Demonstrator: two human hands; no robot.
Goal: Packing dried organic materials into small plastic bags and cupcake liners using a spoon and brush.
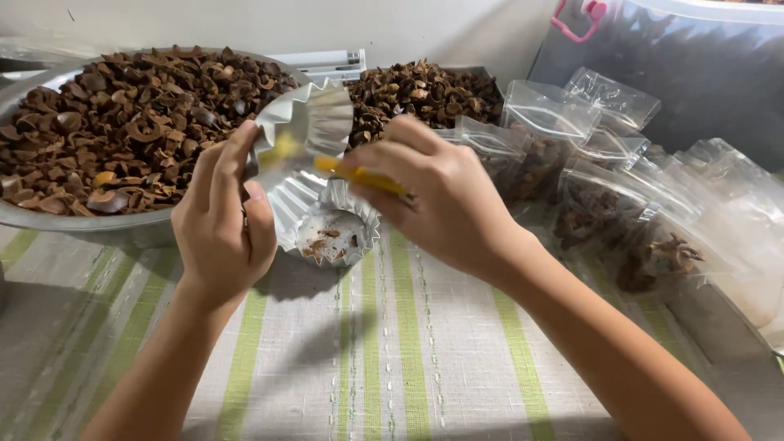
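My left hand (219, 220) grips a shiny fluted metal cup (306, 131) and tilts it on its side, the open face turned toward me. My right hand (433, 196) holds a thin yellow stick-like tool (363, 175) whose tip reaches into that tilted cup. Just below stands a second fluted metal cup (333, 235), upright on the cloth, with a few brown scraps inside.
A large metal basin (90, 224) heaped with brown dried shells sits at the back left. Another pile of shells (425, 90) lies behind. Several clear plastic bags (604, 188) with brown pieces crowd the right. A striped cloth (392, 359) covers the table; a clear bin (694, 57) stands behind.
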